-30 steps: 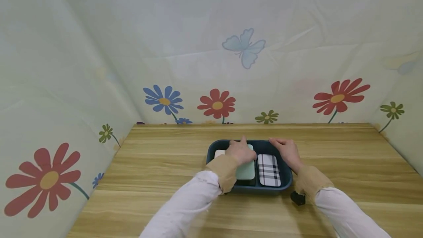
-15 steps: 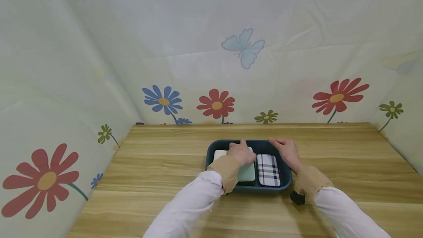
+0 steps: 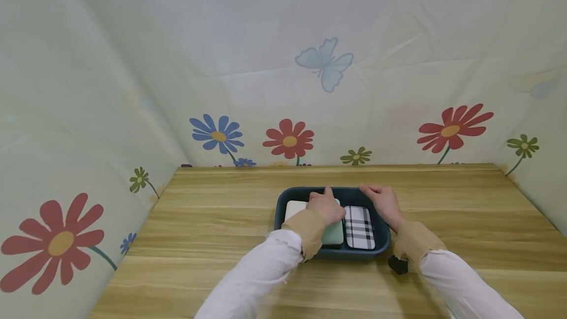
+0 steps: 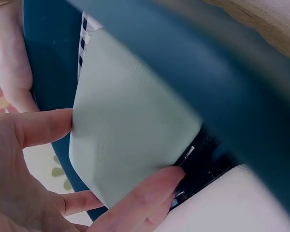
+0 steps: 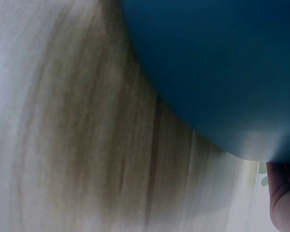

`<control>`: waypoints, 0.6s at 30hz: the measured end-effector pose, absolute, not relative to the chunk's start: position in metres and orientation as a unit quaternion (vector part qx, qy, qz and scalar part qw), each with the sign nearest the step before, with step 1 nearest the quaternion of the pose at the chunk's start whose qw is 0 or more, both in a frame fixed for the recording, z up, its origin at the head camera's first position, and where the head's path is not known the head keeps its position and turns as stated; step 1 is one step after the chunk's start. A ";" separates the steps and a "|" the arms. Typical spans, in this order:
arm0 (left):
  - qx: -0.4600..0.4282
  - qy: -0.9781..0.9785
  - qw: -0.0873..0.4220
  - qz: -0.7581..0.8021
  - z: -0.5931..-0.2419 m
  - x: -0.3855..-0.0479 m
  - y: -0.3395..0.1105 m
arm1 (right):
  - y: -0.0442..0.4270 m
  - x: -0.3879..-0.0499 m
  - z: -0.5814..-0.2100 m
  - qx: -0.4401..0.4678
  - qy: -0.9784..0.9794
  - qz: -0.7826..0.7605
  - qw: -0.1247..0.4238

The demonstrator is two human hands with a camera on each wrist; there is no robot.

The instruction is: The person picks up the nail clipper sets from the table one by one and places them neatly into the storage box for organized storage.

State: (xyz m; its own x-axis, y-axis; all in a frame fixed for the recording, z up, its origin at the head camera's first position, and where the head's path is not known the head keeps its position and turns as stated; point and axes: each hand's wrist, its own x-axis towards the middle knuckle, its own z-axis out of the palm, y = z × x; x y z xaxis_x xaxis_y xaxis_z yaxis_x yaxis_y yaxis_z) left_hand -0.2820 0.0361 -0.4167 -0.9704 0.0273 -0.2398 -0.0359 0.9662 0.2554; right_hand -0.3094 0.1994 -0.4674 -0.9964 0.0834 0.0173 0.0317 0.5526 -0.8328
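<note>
In the head view a dark blue bin (image 3: 354,256) holds flat cases with rounded corners. My left hand (image 3: 325,207) reaches into it and grips the pale green case (image 3: 335,235) by its sides. The left wrist view shows the thumb and fingers at opposite edges of this green case (image 4: 125,111), whose top looks finely textured. To its right lies a black-and-white plaid case (image 3: 360,228); to its left is a white case (image 3: 294,207), partly hidden by my left hand. My right hand (image 3: 384,204) pinches the bin's far rim near the right corner.
The bin stands on a wood-grain table (image 3: 212,220). A small black object (image 3: 397,265) shows beside my right wrist, near the bin's front right corner. A flower-printed cloth (image 3: 248,82) hangs behind and at both sides of the table.
My left hand and the pale green case have shifted slightly to the right, closer to the plaid case. More of the white case shows. My right hand stays at the rim.
</note>
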 end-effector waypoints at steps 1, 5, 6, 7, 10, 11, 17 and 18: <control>-0.001 0.985 0.121 0.127 -0.416 -0.281 0.036 | 0.199 -0.309 -0.467 -0.033 -0.880 0.472 0.029; -0.008 0.985 0.120 0.124 -0.414 -0.280 0.038 | 0.200 -0.310 -0.467 -0.032 -0.880 0.473 0.031; -0.009 0.985 0.120 0.122 -0.414 -0.279 0.038 | 0.200 -0.310 -0.467 -0.031 -0.880 0.474 0.031; -0.011 0.985 0.121 0.119 -0.413 -0.279 0.039 | 0.200 -0.310 -0.467 -0.030 -0.879 0.474 0.032; -0.018 0.986 0.125 0.105 -0.413 -0.280 0.042 | 0.200 -0.310 -0.468 -0.029 -0.879 0.475 0.032; -0.021 0.986 0.128 0.102 -0.412 -0.280 0.043 | 0.200 -0.310 -0.468 -0.029 -0.878 0.476 0.032; -0.031 0.990 0.115 0.077 -0.419 -0.285 0.048 | 0.200 -0.310 -0.469 -0.028 -0.876 0.480 0.039; -0.029 0.991 0.111 0.071 -0.419 -0.285 0.049 | 0.200 -0.311 -0.469 -0.027 -0.876 0.480 0.042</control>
